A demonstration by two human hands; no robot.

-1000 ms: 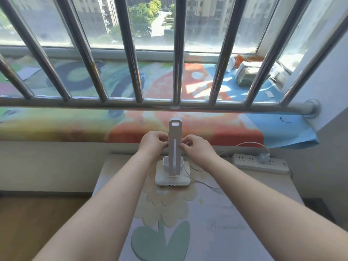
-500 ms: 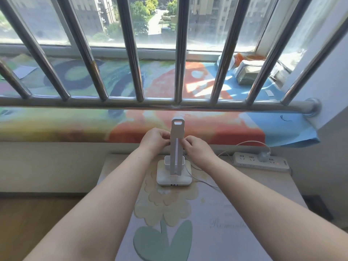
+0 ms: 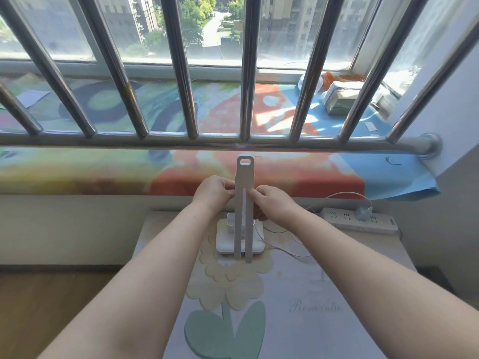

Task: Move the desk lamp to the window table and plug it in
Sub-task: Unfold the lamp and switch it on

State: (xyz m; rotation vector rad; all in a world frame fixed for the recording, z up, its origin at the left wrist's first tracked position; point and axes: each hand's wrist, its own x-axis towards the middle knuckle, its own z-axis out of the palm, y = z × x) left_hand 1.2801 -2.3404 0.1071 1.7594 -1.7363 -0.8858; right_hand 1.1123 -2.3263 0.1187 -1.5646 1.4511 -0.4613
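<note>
Forearms: bare, running in from both lower corners to meet at the grip.
Desk: below and nearer than the grip; smooth pale printed cover, with a scalloped cream flower on green leaves.
Lamp base: straight below the grip; white rounded square slab, matte plastic, flat on the desk, a small open-topped box rising from it.
Cable: thin, white, looping loosely over the desk right of and below the grip.
Left grip: fingers curled, pinching the left edge of the desk lamp's arm.
Right grip: fingers curled, pinching the right edge, level with the left.
Desk lamp: clamped between both grips, upright on the window desk; slim flat white arm split by a long slit, a rounded slot at the tip above the grip.
Power strip: right of the grip at the desk's far edge; long white bar.
Plug: small, pale, seated in the strip, a white lead arching from it.
Sill cloth: beyond the grip; glossy sheet in orange, blue, green and yellow swirls, draped over the ledge.
Bars: above and beyond the grip; round polished steel tubes on a horizontal rail.
Boxes: far right of the grip on the sill, wrapped in pale plastic.
</note>
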